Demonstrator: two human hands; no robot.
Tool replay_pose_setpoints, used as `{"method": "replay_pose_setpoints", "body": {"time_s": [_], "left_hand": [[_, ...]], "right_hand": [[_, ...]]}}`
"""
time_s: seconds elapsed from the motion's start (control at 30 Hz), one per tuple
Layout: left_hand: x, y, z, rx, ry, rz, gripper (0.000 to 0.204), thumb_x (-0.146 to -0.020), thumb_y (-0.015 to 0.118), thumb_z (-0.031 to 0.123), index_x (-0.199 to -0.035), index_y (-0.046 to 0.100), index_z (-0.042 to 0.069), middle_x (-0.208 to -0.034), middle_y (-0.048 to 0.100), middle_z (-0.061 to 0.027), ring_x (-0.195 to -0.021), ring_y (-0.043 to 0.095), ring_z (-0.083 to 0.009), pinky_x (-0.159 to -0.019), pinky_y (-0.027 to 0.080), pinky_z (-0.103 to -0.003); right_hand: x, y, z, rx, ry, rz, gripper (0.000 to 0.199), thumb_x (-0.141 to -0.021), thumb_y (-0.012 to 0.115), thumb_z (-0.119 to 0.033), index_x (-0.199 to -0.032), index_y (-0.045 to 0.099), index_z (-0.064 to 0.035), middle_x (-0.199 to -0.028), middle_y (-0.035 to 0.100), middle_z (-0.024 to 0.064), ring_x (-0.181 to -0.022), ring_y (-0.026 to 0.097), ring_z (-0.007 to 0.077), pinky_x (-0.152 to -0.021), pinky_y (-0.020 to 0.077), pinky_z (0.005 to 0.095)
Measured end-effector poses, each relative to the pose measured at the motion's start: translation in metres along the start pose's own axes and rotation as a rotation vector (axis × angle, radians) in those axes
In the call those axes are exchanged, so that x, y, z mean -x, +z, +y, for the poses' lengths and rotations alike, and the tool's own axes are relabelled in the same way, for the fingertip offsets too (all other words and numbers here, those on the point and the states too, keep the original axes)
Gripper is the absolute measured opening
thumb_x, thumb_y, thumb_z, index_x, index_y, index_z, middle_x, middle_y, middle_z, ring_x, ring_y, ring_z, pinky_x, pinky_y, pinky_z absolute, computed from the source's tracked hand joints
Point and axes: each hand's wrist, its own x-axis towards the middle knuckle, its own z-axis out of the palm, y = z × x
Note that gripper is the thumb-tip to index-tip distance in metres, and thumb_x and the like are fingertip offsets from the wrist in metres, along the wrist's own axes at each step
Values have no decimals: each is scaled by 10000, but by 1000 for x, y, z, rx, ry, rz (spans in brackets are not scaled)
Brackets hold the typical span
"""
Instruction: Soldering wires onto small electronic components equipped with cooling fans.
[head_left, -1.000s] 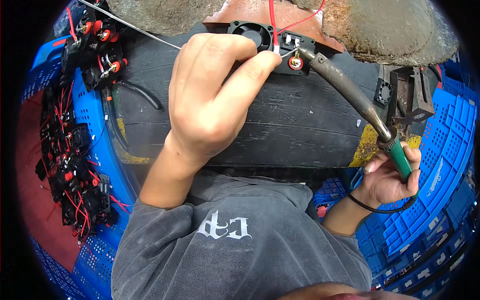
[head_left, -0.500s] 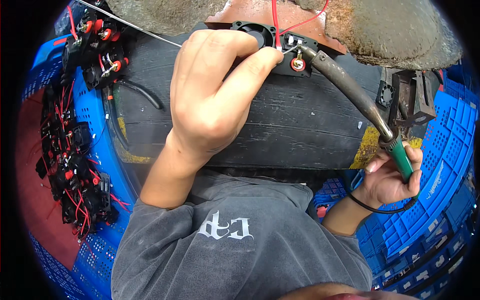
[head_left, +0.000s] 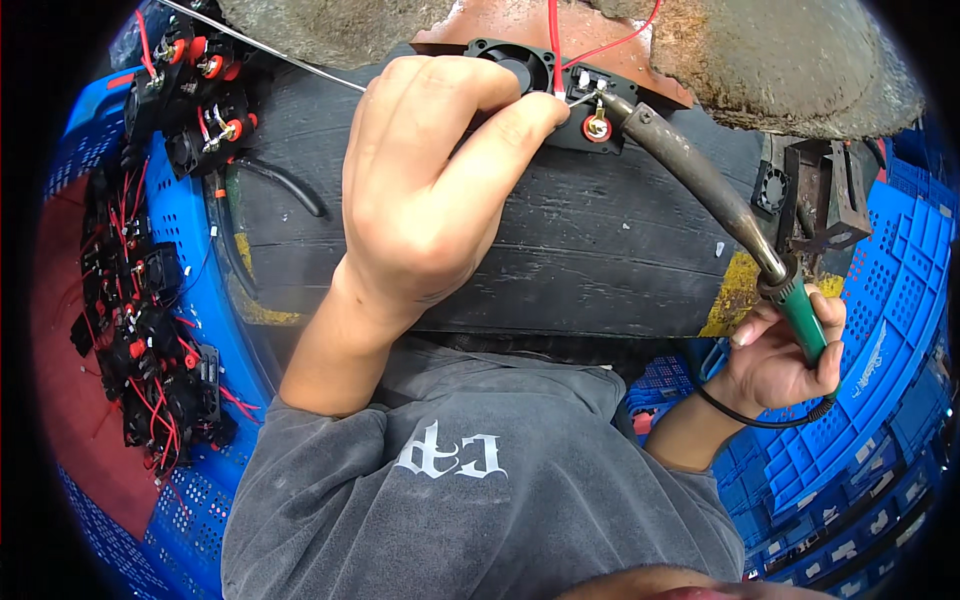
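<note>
Black plastic makes up the small panel (head_left: 590, 105) lying at the far edge of the dark tabletop (head_left: 600, 250), with a round red terminal on its face and a little black fan (head_left: 515, 65) just to its left. Red wires (head_left: 552, 40) run up and away from it. The left hand (head_left: 430, 190) reaches far across the tabletop, its fingers curled and its thumb and forefinger pressed together on a thin strand right at the panel's left side; it is much the nearer hand to the work. The right hand (head_left: 785, 355) sits near the body, well apart to the right, closed around the green grip of a soldering iron (head_left: 700, 185). The iron's long axis runs diagonally from that near-right grip up to the far left, its tip touching the panel just beside the left fingertips. Blue crates (head_left: 880, 330) flank both sides, the left one holding black parts with red wires (head_left: 150, 340).
</note>
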Motion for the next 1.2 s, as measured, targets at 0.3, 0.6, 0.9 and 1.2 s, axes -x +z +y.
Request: {"method": "replay_pose_setpoints", "body": {"time_s": [0.3,0.6,0.9,1.2], "left_hand": [[1,3,0,4,18,11,277,-600,762,12,-873,713,9,-800,560,-57,-720,534,-189,-619,423,-286],[3,3,1,-3,25,1,281,-601,761,15,-878,712,10,-802,559,-56,-720,529,-188,-613,422,-287],[2,1,1,-2,16,-6,276,-610,765,14,-880,713,16,-799,560,-56,-709,528,-188,-610,421,-284],[1,-5,4,-7,-13,-12,259,-639,765,-13,-892,713,18,-806,560,-62,-722,535,-196,-624,431,-284]], "right_hand": [[3,0,-1,32,1,119,493,-901,473,-411,-1071,547,46,-943,612,270,-518,618,306,-394,517,318],[6,2,-2,43,-9,169,494,-897,484,-413,-1062,551,48,-941,614,278,-513,616,312,-393,519,328],[6,1,-3,62,-13,136,512,-883,495,-420,-1066,540,56,-914,608,280,-509,615,308,-394,517,327],[6,2,-4,67,-18,118,510,-884,497,-419,-1081,538,50,-916,609,278,-499,612,300,-398,518,324]]}}
